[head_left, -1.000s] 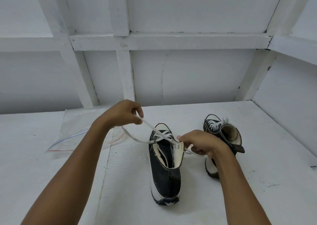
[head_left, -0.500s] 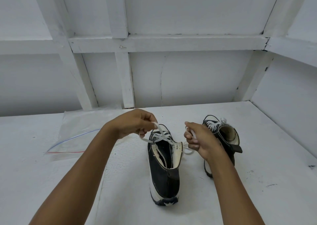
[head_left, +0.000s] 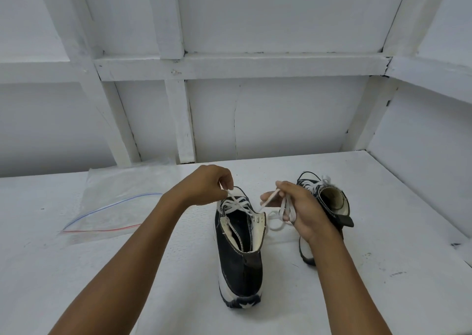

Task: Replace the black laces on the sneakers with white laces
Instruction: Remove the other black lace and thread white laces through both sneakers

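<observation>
A black high-top sneaker (head_left: 238, 258) stands in the middle of the white table with its heel toward me. A white lace (head_left: 238, 204) crosses its lower eyelets. My left hand (head_left: 207, 185) pinches one end of that lace just above the toe. My right hand (head_left: 297, 207) holds the other end, with slack loops hanging from its fingers beside the collar. A second black sneaker (head_left: 329, 201) with white laces stands to the right, partly hidden behind my right hand and forearm.
A clear zip bag (head_left: 115, 207) with a red and blue seal lies on the table (head_left: 76, 270) to the left. White framed walls close the back and the right side (head_left: 421, 168).
My left hand has come in from the far left to just above the sneaker's toe. My right hand rose from the collar and gathered loops of lace.
</observation>
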The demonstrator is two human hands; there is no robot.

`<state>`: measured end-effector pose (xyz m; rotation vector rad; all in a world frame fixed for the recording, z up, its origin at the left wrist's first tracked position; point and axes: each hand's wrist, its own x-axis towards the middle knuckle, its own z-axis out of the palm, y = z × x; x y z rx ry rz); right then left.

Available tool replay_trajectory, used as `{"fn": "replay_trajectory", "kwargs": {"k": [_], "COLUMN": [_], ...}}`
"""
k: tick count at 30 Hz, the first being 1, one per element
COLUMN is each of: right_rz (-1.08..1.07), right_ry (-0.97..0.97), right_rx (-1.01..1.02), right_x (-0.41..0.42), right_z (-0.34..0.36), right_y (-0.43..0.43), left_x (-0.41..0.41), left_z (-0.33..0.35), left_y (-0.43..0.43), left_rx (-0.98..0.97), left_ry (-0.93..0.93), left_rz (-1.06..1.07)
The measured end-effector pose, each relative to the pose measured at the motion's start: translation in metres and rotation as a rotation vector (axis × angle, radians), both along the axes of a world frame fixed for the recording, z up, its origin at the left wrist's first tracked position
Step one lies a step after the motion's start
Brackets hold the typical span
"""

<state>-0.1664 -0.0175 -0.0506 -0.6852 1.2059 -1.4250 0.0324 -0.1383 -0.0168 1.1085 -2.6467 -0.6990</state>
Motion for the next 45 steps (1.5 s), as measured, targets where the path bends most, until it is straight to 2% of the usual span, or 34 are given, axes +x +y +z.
{"fn": "replay_trajectory", "kwargs": {"k": [2,4,6,9,11,17,21,25,32,36,39,41,45], "right_rz": [-0.071,-0.094,-0.033,0.167,0.275,0.366,0.354,0.459,0.373,0.384,0.260,0.214,0.465], "right_ry": [-0.044,0.044,0.180,0.491,0.580,0.611,0.585,0.572,0.508,0.580,0.562,0.634,0.726], "right_rx": [0.022,0.054,0.096,0.218,0.237,0.222,0.313,0.318,0.225,0.264,0.254,0.243,0.287], "right_x": [0.000,-0.002,-0.003,0.001,0.004,0.004,0.007,0.009,-0.003,-0.004,-0.002,0.001,0.006], "right_z": [-0.002,-0.004,-0.005,-0.006,-0.005,0.001,0.004,-0.003,-0.010,-0.010,-0.014,-0.014,-0.014], "right_y": [0.000,0.000,0.001,0.004,0.005,0.006,0.003,-0.002,-0.003,-0.004,-0.011,-0.014,-0.016], "left_x": [0.003,0.007,0.007,0.003,0.002,-0.006,-0.016,-0.021,-0.015,-0.004,0.000,-0.001,-0.005], "left_z": [0.001,0.003,0.002,-0.003,-0.006,-0.010,-0.007,-0.005,-0.004,-0.002,0.002,0.001,-0.003], "left_y": [0.002,0.004,0.003,-0.001,-0.001,0.004,0.010,0.013,0.004,-0.006,-0.009,-0.009,-0.007], "left_rx": [0.181,0.323,0.329,0.317,0.331,0.299,0.242,0.234,0.310,0.283,0.297,0.299,0.303], "left_ry": [0.051,0.106,0.144,0.164,0.148,0.047,-0.123,-0.223,-0.064,0.046,0.102,0.109,0.105], "left_rz": [-0.051,-0.101,-0.084,-0.014,-0.015,-0.088,-0.159,-0.201,-0.157,-0.036,0.009,0.019,0.008]}}
